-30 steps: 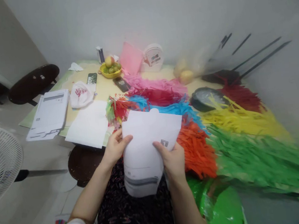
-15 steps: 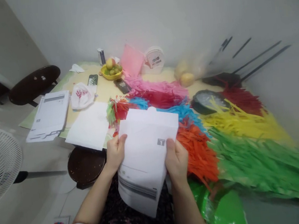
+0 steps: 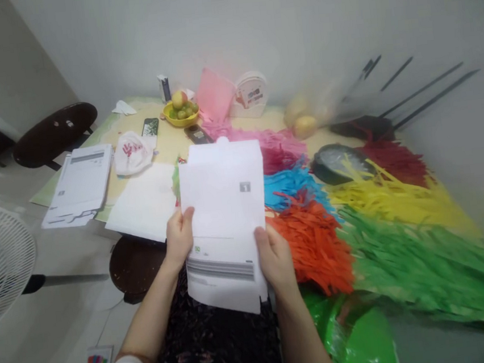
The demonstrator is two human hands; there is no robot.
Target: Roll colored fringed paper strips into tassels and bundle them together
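Observation:
A white paper envelope [image 3: 219, 206], printed with a grey "1" box and dark stripes, is held up in front of my lap. My left hand [image 3: 181, 239] grips its left edge, thumb on the face. On the right edge my right hand [image 3: 275, 258] is closed with its thumb on top; the fingers behind are hidden. Beyond the envelope lie strips of orange paper [image 3: 316, 243], blue paper [image 3: 294, 185] and pink paper [image 3: 278, 138]. To the left, a white sheet [image 3: 144, 205] lies at the table edge, and farther left is a stack of similar printed envelopes [image 3: 82, 182].
The table [image 3: 170, 145] also bears a yellow fruit bowl [image 3: 182, 119], a phone [image 3: 150, 127], a white plastic bag [image 3: 132, 152] and green paper strips [image 3: 417, 267]. A fan [image 3: 2, 267] stands at left; a dark stool [image 3: 134, 269] is by the table edge.
Both hands have raised the envelope and turned it upright, shifting it a little to the left. It now covers more of the pink and red strips.

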